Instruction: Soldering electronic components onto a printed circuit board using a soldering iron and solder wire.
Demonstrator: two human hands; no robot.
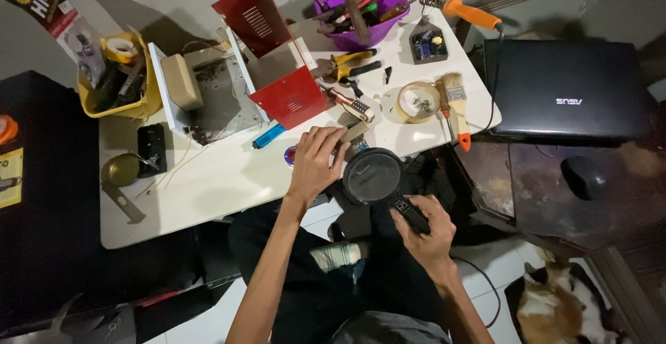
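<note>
The right hand (pixel 424 233) grips the black handle of a magnifying glass (pixel 373 175), fingers wrapped tight round it, the lens hanging past the table (pixel 208 184) edge over the lap. At ten o'clock of the lens, the left hand (pixel 316 160) rests on the table edge, fingers curled round a small flat part (pixel 355 131); how firmly, I cannot tell. Farther off lie pliers (pixel 347 63), a brush (pixel 454 97), a purple bowl (pixel 361 11) and an open red-and-white case (pixel 229 80). Held so near the edge, the part could slip to the floor; a cat (pixel 555 309) lies at five o'clock.
</note>
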